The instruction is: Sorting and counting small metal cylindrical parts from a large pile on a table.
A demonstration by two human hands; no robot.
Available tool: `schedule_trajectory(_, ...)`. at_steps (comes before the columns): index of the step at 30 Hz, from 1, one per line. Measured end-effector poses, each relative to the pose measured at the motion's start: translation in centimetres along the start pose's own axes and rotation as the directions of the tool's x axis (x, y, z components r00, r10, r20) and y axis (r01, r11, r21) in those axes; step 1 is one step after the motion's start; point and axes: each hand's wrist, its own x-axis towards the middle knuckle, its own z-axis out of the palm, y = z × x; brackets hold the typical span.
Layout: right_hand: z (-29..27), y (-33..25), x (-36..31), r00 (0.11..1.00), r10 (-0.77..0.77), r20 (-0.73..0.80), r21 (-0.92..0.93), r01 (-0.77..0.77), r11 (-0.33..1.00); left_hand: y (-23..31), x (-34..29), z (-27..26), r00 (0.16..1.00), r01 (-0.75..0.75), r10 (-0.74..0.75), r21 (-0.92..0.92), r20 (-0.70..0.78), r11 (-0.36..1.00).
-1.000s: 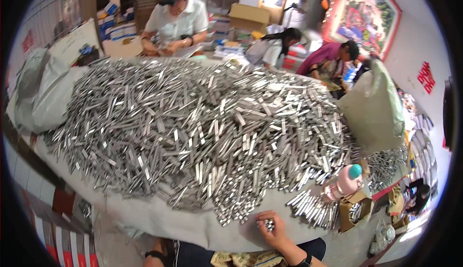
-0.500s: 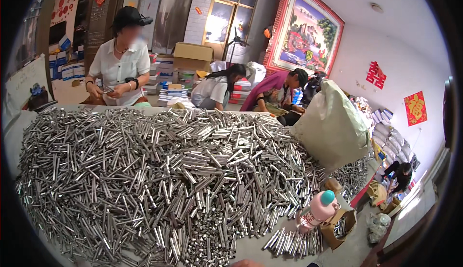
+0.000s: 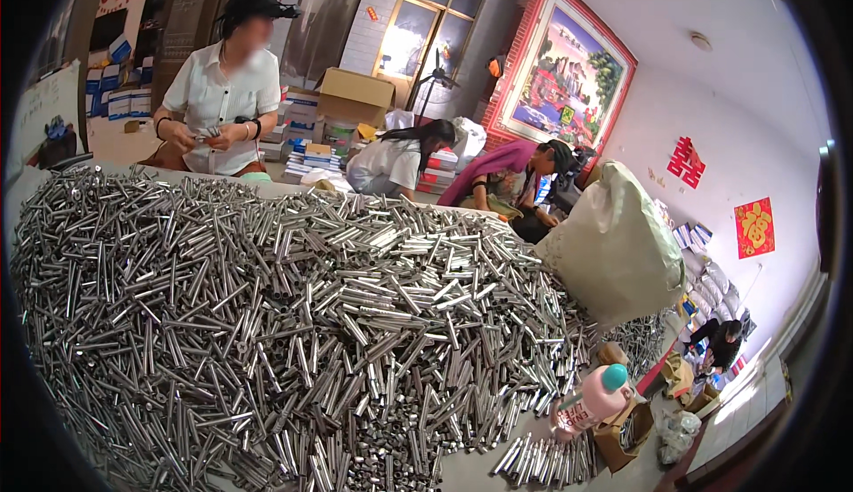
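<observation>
Neither of my hands shows in the head view now. A large heap of short silvery metal tubes (image 3: 293,314) covers the table in front of me. Small metal caps or short rings (image 3: 382,439) gather at its near edge, too small to name surely. Right of these lies a row of metal tubes (image 3: 546,461), set roughly side by side. Behind that row stands a pink bottle (image 3: 582,412) with a teal lid.
A big pale sack (image 3: 613,248) rests at the table's right end, beyond an open cardboard box (image 3: 622,434). Across the table a person in a white shirt (image 3: 218,105) handles small pieces. Two people crouch behind the table; another person (image 3: 721,345) is at far right.
The view has tilted, so the scene sits slightly rotated. A bit of skin at the lower edge has gone out of sight. The crouching person in purple has bent lower.
</observation>
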Motion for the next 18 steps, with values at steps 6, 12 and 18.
schedule_trajectory(6, 0.4, 0.3, 0.0, 0.997, -0.046, -0.055, 0.043, 0.048, 0.998, -0.6, -0.4, 0.1, 1.0, 0.018, -0.018, -0.013, 0.003, 1.0)
schedule_trajectory(12, 0.2, -0.5, 0.4, 0.998, -0.034, -0.057, 0.018, 0.036, 0.999, -1.2, -0.9, 0.0, 0.999, 0.039, -0.039, -0.013, 0.004, 0.999)
schedule_trajectory(18, 0.2, -1.0, 1.0, 0.996, -0.055, -0.073, 0.045, 0.059, 0.997, -2.0, -2.1, -0.9, 0.998, 0.064, -0.064, -0.008, 0.0, 0.998)
